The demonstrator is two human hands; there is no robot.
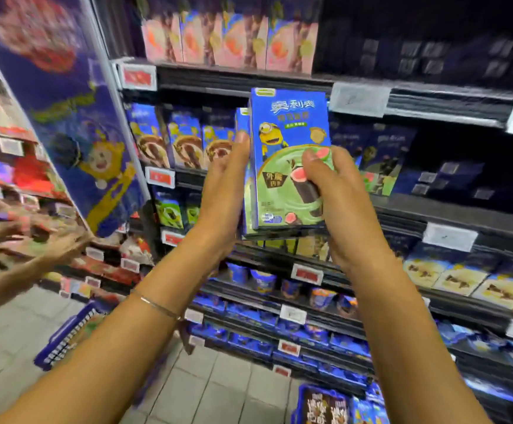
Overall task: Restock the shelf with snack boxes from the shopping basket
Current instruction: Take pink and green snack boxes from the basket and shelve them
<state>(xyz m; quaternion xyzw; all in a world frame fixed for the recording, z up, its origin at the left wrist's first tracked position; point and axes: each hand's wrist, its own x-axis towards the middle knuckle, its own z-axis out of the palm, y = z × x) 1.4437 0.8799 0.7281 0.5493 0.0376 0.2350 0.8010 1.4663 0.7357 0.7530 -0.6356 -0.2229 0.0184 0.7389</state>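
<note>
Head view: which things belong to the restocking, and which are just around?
Job: snack boxes, held between left hand and right hand; blue basket; shelf behind them.
Just around: pink boxes up top; cartoon banner; another person's hand; price tag.

Light lands evenly on the front snack box [290, 160] and the tops of both forearms [402, 332], bright with barely any shadow. The top-right shelves [432, 56] are way dimmer, nearly black at the back. Only that box is halfway sharp, print sort of readable. The whole left side is motion-smeared, worst on the other person's arm [19, 240] and the blue basket [65, 341]. Wide-angle lens bows the shelf rails [249, 78] and tilts the left display [65, 102] toward the edges.
</note>
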